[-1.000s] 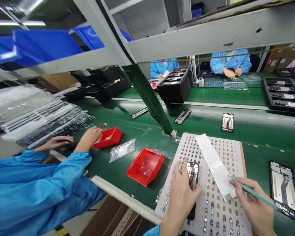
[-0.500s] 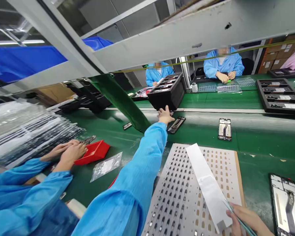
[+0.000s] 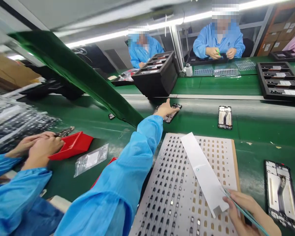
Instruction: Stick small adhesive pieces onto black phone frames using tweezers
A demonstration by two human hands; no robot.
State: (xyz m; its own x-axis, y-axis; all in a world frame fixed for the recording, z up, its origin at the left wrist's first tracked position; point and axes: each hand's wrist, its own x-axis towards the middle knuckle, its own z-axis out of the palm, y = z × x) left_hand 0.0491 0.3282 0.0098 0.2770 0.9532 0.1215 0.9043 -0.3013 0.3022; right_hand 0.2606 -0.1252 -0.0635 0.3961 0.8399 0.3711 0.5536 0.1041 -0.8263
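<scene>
Blue-sleeved in the head view, stretched left hand (image 3: 164,109) to a phone frame (image 3: 169,118) on green bench (image 3: 201,141) near black trays (image 3: 154,82), with thumb and forefinger spread over it; could not tell whether gripping. Pinched teal tweezers (image 3: 247,214) in right hand (image 3: 255,208), with tips at white strip (image 3: 203,173) on studded sheet (image 3: 231,147).

One person in blue (image 3: 153,49) is at the far side, behind a tall black box (image 3: 154,82). Another person in blue (image 3: 226,46) is farther right, with thin clear sheets (image 3: 227,72) in front. A small white bottle (image 3: 188,70) stands near the sheets. Brown boxes (image 3: 272,36) sit in the back. On the left, a clear bag (image 3: 92,160) lies near a red bin (image 3: 77,143), and a green post (image 3: 76,78) slants down.
</scene>
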